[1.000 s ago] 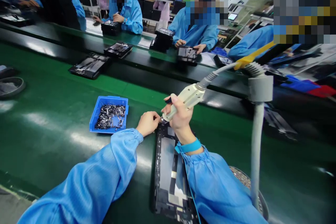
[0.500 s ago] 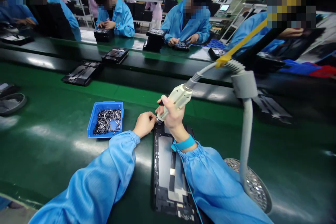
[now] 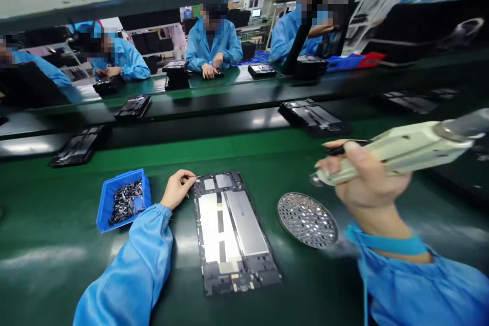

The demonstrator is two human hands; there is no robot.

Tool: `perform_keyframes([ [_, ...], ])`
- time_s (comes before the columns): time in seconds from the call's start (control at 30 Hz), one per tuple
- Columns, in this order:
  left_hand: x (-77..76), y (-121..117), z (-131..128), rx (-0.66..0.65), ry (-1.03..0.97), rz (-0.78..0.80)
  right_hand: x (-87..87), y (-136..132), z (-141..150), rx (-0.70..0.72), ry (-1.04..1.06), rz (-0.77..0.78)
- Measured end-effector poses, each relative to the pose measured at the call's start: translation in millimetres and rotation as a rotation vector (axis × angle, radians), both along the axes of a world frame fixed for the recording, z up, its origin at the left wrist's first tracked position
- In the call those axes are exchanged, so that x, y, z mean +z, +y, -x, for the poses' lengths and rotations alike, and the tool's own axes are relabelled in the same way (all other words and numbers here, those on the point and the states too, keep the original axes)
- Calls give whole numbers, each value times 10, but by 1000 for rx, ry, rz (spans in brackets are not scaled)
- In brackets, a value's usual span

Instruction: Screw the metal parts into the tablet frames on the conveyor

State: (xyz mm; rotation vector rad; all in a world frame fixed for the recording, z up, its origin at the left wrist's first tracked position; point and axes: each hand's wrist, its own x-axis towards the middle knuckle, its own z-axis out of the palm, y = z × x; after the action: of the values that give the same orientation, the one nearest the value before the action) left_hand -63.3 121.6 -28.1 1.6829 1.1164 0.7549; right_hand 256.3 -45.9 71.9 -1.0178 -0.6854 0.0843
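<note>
My left hand (image 3: 177, 189) pinches the top-left corner of an opened tablet housing (image 3: 231, 229), which lies flat on the green conveyor belt (image 3: 69, 260). Silver panels and a black frame show on the housing. My right hand (image 3: 369, 178) is shut around a cream electric screwdriver (image 3: 397, 155), and its bit points left, well clear of the tablet. A grey hose leaves the tool's far end. A blue wrist strap (image 3: 385, 244) circles my right wrist. Between the tablet and that hand lies a round perforated metal screw dish (image 3: 307, 220).
A blue plastic bin (image 3: 123, 200) of small dark metal parts stands left of the tablet. Several dark tablet housings lie on the belts beyond, including one (image 3: 313, 118) ahead. Co-workers in blue smocks, such as one (image 3: 214, 46), sit across the line.
My right hand has lifted the screwdriver away from the tablet's corner and moved right. The view has swung, showing the whole tablet and dish. My left hand stays at the corner.
</note>
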Motion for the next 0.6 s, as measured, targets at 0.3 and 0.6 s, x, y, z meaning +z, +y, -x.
perform_keyframes([
  [0.3,277,-283,81,174,197,-182,-725,-416,-907,-359,-42,441],
  [0.6,346,-2077,17,-736,770,-1026,-686,-512,-810,-211,29,492],
])
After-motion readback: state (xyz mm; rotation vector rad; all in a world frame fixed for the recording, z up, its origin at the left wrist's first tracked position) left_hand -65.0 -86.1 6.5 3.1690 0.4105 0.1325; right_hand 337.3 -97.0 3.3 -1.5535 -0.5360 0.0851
